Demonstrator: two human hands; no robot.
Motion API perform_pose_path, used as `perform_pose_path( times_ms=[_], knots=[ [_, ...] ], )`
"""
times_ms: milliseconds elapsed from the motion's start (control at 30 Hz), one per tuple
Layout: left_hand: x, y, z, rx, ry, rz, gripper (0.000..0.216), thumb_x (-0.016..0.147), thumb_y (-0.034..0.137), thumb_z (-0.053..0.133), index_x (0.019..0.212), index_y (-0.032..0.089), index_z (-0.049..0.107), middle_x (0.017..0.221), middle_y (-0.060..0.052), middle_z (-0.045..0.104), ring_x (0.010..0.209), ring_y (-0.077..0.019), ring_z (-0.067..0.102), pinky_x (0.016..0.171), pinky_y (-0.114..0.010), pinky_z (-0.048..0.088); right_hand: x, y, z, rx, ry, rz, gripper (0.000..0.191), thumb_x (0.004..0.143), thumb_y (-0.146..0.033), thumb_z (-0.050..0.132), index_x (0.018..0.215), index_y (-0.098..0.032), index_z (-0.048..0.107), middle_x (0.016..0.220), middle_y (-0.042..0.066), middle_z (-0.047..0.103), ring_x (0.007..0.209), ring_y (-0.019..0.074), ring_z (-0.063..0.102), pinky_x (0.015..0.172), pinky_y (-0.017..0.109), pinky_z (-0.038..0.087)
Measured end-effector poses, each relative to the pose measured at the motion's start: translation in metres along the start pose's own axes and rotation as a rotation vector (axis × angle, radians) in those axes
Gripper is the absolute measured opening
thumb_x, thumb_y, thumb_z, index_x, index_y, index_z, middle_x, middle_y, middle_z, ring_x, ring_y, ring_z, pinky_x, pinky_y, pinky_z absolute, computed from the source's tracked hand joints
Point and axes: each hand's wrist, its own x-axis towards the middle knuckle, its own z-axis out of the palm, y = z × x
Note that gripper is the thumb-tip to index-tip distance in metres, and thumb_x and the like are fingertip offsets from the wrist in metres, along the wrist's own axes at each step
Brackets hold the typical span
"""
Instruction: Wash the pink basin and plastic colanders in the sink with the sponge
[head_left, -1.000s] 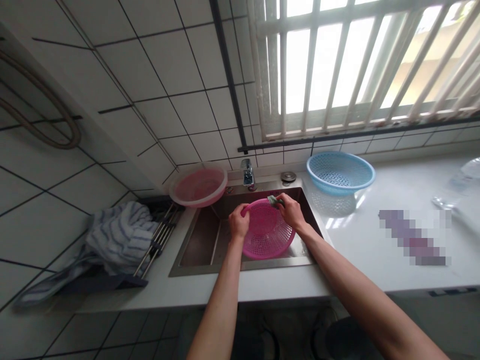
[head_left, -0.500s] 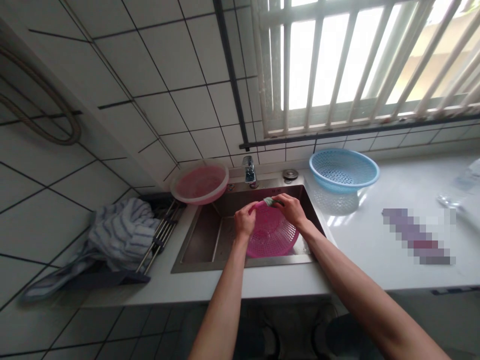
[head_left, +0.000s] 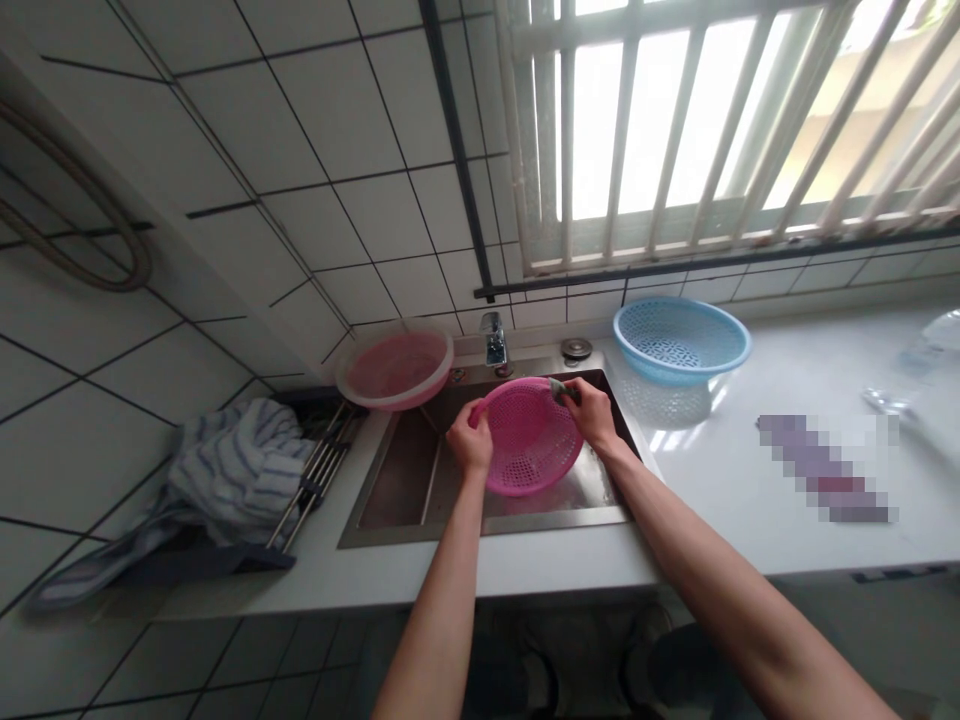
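A magenta perforated plastic basket point(head_left: 529, 440) is held tilted over the steel sink point(head_left: 397, 480). My left hand point(head_left: 469, 443) is closed on the basket's left rim. My right hand point(head_left: 592, 412) is closed on a small grey-green scrubbing pad point(head_left: 559, 390) pressed against the basket's upper right rim. Both forearms reach in from the bottom of the view.
A light pink bowl point(head_left: 395, 368) leans at the sink's back left corner beside the tap point(head_left: 493, 342). A blue perforated basket point(head_left: 681, 342) stands on the white counter point(head_left: 750, 470) to the right. A striped cloth point(head_left: 232, 470) lies on a rack at left. A barred window is above.
The pink basket has been turned and tilted so its inside faces more toward me. My left hand shifted left along the rim; my right hand with the pad moved to the upper right rim.
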Motion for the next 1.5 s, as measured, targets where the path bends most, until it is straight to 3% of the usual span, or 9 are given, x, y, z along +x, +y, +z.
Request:
perform_pose_path(
  times_ms=[100,233,433,633,733,900,1133,1400,1500],
  knots=[
    [0.004,-0.005,-0.001,0.035,-0.018,-0.012,0.019,0.093,0.026,0.068,0.109,0.022,0.074,0.102,-0.007,0.081,0.092,-0.0227,0.076,0.088,-0.033,0.059,0.002,0.012,-0.006,-0.003,0.03,0.074,0.015,0.095,-0.025,0.063,0.106,-0.023,0.072,0.1,0.005,0.079,0.087,0.0235,0.072,0.082,0.034,0.052],
    [0.004,-0.001,0.003,0.05,-0.199,0.145,0.047,0.084,0.014,0.072,0.13,0.025,0.068,0.117,-0.007,0.078,0.109,-0.0235,0.074,0.102,-0.039,0.057,-0.002,-0.002,-0.003,-0.003,-0.043,-0.043,0.019,0.093,-0.016,0.06,0.106,-0.025,0.071,0.106,0.004,0.078,0.092,0.022,0.072,0.083,0.032,0.051],
    [-0.001,0.006,0.007,-0.085,-0.312,0.182,0.024,0.094,0.018,0.062,0.112,0.026,0.077,0.112,-0.004,0.081,0.102,-0.0208,0.076,0.096,-0.035,0.06,-0.008,-0.023,0.007,-0.009,-0.114,-0.131,0.018,0.095,-0.013,0.062,0.104,-0.025,0.071,0.105,0.005,0.077,0.09,0.0209,0.071,0.081,0.03,0.051],
    [-0.006,0.009,0.013,-0.103,-0.411,0.25,0.023,0.095,0.015,0.06,0.104,0.026,0.078,0.102,-0.003,0.081,0.093,-0.019,0.076,0.088,-0.031,0.06,-0.009,-0.034,0.021,-0.076,-0.211,-0.283,0.013,0.096,-0.018,0.067,0.103,-0.025,0.075,0.105,0.006,0.077,0.094,0.021,0.071,0.084,0.029,0.053],
    [-0.006,0.009,0.01,-0.066,-0.358,0.249,0.024,0.096,0.014,0.059,0.105,0.026,0.077,0.103,-0.003,0.08,0.093,-0.0193,0.076,0.087,-0.031,0.059,-0.007,-0.03,0.02,-0.038,-0.206,-0.278,0.014,0.096,-0.021,0.068,0.106,-0.027,0.075,0.108,0.005,0.078,0.095,0.0207,0.072,0.085,0.029,0.054],
    [-0.001,0.004,-0.001,-0.066,-0.115,0.158,0.021,0.095,0.015,0.062,0.108,0.024,0.075,0.106,-0.006,0.08,0.097,-0.0212,0.076,0.092,-0.033,0.058,-0.001,-0.002,0.005,-0.001,-0.047,-0.073,0.014,0.096,-0.021,0.066,0.106,-0.025,0.075,0.104,0.004,0.079,0.09,0.0216,0.073,0.082,0.032,0.054],
    [-0.011,0.018,0.012,-0.071,-0.398,0.255,0.021,0.096,0.013,0.057,0.1,0.024,0.075,0.097,-0.004,0.077,0.09,-0.019,0.073,0.085,-0.03,0.056,-0.008,-0.028,0.021,-0.014,-0.223,-0.306,0.015,0.096,-0.018,0.066,0.104,-0.026,0.076,0.107,0.005,0.079,0.095,0.0216,0.074,0.086,0.03,0.054],
    [-0.002,0.001,0.001,-0.102,-0.104,0.072,0.017,0.093,0.017,0.063,0.106,0.023,0.072,0.103,-0.006,0.079,0.094,-0.0214,0.075,0.089,-0.033,0.058,0.0,0.001,0.006,0.017,-0.029,-0.051,0.019,0.095,-0.026,0.065,0.111,-0.027,0.077,0.106,0.004,0.081,0.09,0.0238,0.075,0.083,0.033,0.055],
    [-0.002,-0.001,0.002,-0.076,-0.145,0.062,0.02,0.091,0.013,0.061,0.106,0.023,0.07,0.099,-0.005,0.076,0.09,-0.0206,0.073,0.086,-0.033,0.057,0.001,0.01,0.001,0.052,-0.013,0.011,0.019,0.095,-0.03,0.065,0.109,-0.026,0.077,0.099,0.004,0.081,0.082,0.0229,0.075,0.079,0.032,0.054]
  ],
)
